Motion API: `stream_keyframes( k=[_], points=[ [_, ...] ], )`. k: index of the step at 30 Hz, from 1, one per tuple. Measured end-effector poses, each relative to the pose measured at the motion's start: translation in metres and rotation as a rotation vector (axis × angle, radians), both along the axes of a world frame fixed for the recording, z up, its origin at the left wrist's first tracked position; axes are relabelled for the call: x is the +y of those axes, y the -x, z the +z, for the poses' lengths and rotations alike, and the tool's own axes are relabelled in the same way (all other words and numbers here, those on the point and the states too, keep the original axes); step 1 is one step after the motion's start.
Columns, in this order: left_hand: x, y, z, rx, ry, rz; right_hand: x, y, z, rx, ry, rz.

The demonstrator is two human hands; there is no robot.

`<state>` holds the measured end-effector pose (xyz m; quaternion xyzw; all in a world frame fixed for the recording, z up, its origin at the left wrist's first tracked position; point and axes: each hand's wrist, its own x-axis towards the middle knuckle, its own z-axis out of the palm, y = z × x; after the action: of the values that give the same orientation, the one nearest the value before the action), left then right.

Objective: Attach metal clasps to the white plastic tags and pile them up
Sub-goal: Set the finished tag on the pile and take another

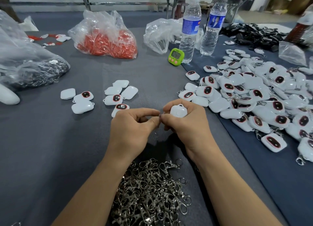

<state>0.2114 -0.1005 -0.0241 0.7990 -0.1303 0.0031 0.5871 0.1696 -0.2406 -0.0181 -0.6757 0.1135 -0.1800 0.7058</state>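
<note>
My right hand grips a white plastic tag in its curled fingers, the tag's loop pointing up. My left hand pinches a small metal clasp ring at its fingertips, and both hands' fingertips meet there. The rest of the clasp is hidden between the hands. A heap of loose metal clasps lies between my forearms. Several bare white tags lie just beyond my hands. A big pile of tags with clasps attached spreads on the right.
A bag of red parts, a bag of dark parts and an emptier clear bag sit on the grey table. Two water bottles and a green timer stand at centre back. Black straps lie far right.
</note>
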Motion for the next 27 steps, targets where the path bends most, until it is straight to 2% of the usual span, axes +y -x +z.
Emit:
stream_keyframes(
  k=[8,15,21,27],
  points=[
    [0.008,0.003,0.000,-0.069,0.009,0.046,0.005,0.003,0.000,0.006,0.082,0.037],
    [0.003,0.001,0.005,0.050,0.138,0.016,0.004,-0.001,-0.004,0.101,0.135,-0.001],
    [-0.002,0.008,0.008,-0.172,-0.013,0.023,0.000,-0.004,-0.004,0.112,0.073,-0.012],
    [-0.002,0.004,0.007,-0.210,-0.060,0.110,-0.001,-0.004,-0.002,0.120,0.068,0.040]
  ],
)
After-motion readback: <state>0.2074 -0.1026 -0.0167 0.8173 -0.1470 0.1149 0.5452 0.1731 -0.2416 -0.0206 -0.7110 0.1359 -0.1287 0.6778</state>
